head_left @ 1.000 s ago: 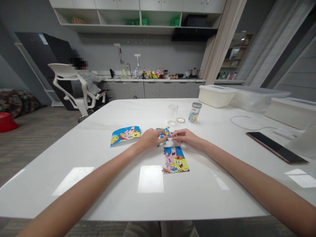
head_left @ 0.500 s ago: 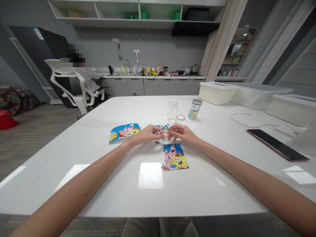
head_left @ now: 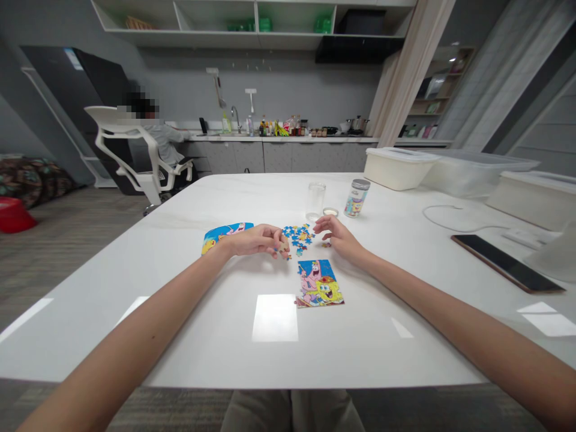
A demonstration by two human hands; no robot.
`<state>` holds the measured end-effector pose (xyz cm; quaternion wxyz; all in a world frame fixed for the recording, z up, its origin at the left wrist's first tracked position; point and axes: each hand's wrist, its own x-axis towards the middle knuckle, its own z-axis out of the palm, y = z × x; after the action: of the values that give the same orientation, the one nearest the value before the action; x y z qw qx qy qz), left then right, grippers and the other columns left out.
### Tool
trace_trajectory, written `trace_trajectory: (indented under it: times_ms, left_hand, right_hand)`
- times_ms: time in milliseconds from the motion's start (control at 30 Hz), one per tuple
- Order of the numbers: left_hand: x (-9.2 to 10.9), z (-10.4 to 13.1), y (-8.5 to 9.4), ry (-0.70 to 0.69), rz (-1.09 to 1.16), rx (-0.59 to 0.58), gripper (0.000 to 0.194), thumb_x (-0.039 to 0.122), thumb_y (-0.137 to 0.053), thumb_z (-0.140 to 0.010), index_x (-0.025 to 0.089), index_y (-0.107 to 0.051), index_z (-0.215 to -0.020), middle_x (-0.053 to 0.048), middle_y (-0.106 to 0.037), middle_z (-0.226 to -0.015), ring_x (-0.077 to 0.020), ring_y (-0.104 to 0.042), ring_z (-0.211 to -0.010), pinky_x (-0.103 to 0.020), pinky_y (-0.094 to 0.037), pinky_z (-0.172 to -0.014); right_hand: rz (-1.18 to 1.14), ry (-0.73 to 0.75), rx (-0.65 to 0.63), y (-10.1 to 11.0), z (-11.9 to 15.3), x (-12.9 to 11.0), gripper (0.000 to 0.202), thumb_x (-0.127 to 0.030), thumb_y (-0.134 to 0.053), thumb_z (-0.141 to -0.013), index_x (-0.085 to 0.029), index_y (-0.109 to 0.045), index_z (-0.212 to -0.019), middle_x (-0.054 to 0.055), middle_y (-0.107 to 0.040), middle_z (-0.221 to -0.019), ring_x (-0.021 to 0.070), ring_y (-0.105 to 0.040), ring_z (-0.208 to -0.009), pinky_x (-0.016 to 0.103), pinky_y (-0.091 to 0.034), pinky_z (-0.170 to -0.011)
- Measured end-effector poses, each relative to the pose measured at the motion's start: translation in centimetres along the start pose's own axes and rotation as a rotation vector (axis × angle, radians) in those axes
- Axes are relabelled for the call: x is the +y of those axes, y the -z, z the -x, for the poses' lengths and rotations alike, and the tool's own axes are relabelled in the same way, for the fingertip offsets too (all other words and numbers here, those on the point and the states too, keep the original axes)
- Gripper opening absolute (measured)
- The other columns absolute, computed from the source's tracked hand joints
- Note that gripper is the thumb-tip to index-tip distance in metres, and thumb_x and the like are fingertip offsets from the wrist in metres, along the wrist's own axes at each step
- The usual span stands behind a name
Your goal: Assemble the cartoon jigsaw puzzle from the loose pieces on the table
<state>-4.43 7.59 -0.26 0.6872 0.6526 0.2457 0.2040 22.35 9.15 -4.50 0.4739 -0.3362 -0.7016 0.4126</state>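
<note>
A partly joined puzzle (head_left: pixel 320 284) with a pink and a yellow cartoon figure lies flat on the white table (head_left: pixel 202 354). Behind it is a pile of loose, mostly blue pieces (head_left: pixel 299 236). My left hand (head_left: pixel 263 240), left of the pile, pinches a small tan puzzle piece (head_left: pixel 283 246); another small piece rests just under its fingertips. To the pile's right, my right hand (head_left: pixel 337 236) has its fingers apart and holds nothing visible, with a small piece (head_left: pixel 326 245) beside its palm. The picture sheet (head_left: pixel 229 231) is partly hidden behind my left hand.
Behind the pile stand a clear jar (head_left: pixel 315 200), a ring-shaped lid (head_left: pixel 330 212) and a printed canister (head_left: pixel 356 198). A phone (head_left: pixel 504 262), a white cable and storage boxes (head_left: pixel 398 168) are on the right. A person sits in a white chair (head_left: pixel 126 144) at the back left.
My hands have moved apart, uncovering the pile. My left hand has gone left and now covers more of the picture sheet; my right hand has shifted slightly right and its fingers have spread.
</note>
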Motion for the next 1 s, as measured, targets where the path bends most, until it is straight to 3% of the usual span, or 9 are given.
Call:
trace_trajectory:
  times_ms: [133, 333, 467, 567, 700, 833, 933, 1000]
  left_hand:
    - [0.1, 0.1, 0.1, -0.041, -0.074, -0.039, 0.023, 0.02, -0.078, -0.068, 0.013, -0.056, -0.068, 0.0, -0.062, -0.083, -0.0116, -0.062, -0.08, -0.026, -0.047, -0.073]
    - [0.3, 0.2, -0.5, 0.053, -0.149, -0.04, 0.029, 0.019, -0.081, -0.063, 0.016, -0.061, -0.084, 0.001, -0.061, -0.081, -0.0107, -0.057, -0.074, -0.024, -0.042, -0.064]
    - [0.4, -0.2, -1.1, 0.067, -0.233, -0.103, 0.029, 0.02, -0.078, -0.067, 0.018, -0.066, -0.094, -0.003, -0.065, -0.094, -0.0114, -0.057, -0.076, -0.024, -0.044, -0.065]
    - [0.2, -0.7, -1.2, 0.093, -0.319, -0.083, 0.025, 0.024, -0.075, -0.071, 0.017, -0.068, -0.095, -0.004, -0.067, -0.095, -0.011, -0.056, -0.074, -0.023, -0.044, -0.062]
    - [-0.5, -1.3, -0.9, 0.111, -0.383, 0.069, 0.023, 0.03, -0.073, -0.072, 0.016, -0.068, -0.09, -0.004, -0.068, -0.091, -0.0115, -0.057, -0.072, -0.022, -0.043, -0.056]
    - [-0.7, -1.2, -0.5, 0.058, -0.323, 0.21, 0.022, 0.027, -0.074, -0.071, 0.016, -0.065, -0.087, -0.005, -0.067, -0.092, -0.0116, -0.058, -0.074, -0.02, -0.043, -0.055]
    - [-0.5, -0.9, -0.5, 0.007, -0.2, 0.218, 0.024, 0.023, -0.076, -0.068, 0.016, -0.06, -0.085, -0.002, -0.064, -0.086, -0.0093, -0.058, -0.071, -0.018, -0.04, -0.052]
    - [-0.3, -0.6, -0.7, 0.007, -0.144, 0.149, 0.026, 0.022, -0.078, -0.065, 0.016, -0.057, -0.08, 0.0, -0.061, -0.081, -0.0089, -0.058, -0.068, -0.018, -0.04, -0.051]
  right_hand:
    - [0.086, 0.028, 0.015, 0.2, -0.1, 0.2, 0.054, -0.01, -0.034, -0.039, -0.022, -0.051, -0.089, 0.001, -0.061, -0.088, 0.0174, -0.057, -0.083, 0.028, -0.041, -0.065]
    - [0.166, -0.102, 0.061, 0.9, -0.4, -0.1, 0.046, -0.012, -0.036, -0.038, -0.02, -0.052, -0.08, 0.002, -0.058, -0.082, 0.018, -0.054, -0.077, 0.025, -0.041, -0.055]
    - [0.163, -0.151, 0.092, 0.8, -0.1, -0.5, 0.043, -0.011, -0.037, -0.038, -0.02, -0.051, -0.078, 0.002, -0.056, -0.08, 0.0183, -0.055, -0.073, 0.024, -0.043, -0.049]
    - [0.138, -0.199, 0.106, 0.5, 0.0, -0.5, 0.04, -0.01, -0.04, -0.042, -0.021, -0.05, -0.079, 0.002, -0.055, -0.081, 0.02, -0.057, -0.075, 0.023, -0.044, -0.044]
    - [0.21, -0.135, 0.106, 0.6, -0.2, -0.2, 0.033, -0.008, -0.042, -0.047, -0.02, -0.051, -0.076, 0.001, -0.056, -0.077, 0.0177, -0.057, -0.073, 0.029, -0.052, -0.058]
    - [0.353, -0.066, 0.092, 1.0, -0.2, -0.4, 0.033, -0.004, -0.043, -0.049, -0.018, -0.059, -0.074, 0.004, -0.061, -0.085, 0.0189, -0.058, -0.08, 0.032, -0.05, -0.069]
    - [0.496, -0.045, -0.031, 1.3, -0.1, -0.6, 0.037, 0.001, -0.045, -0.05, -0.017, -0.065, -0.076, 0.005, -0.063, -0.091, 0.019, -0.059, -0.084, 0.031, -0.049, -0.075]
    - [0.579, -0.047, -0.112, 1.3, -0.1, -0.7, 0.038, 0.003, -0.046, -0.053, -0.017, -0.068, -0.076, 0.005, -0.065, -0.089, 0.0176, -0.06, -0.081, 0.029, -0.048, -0.076]
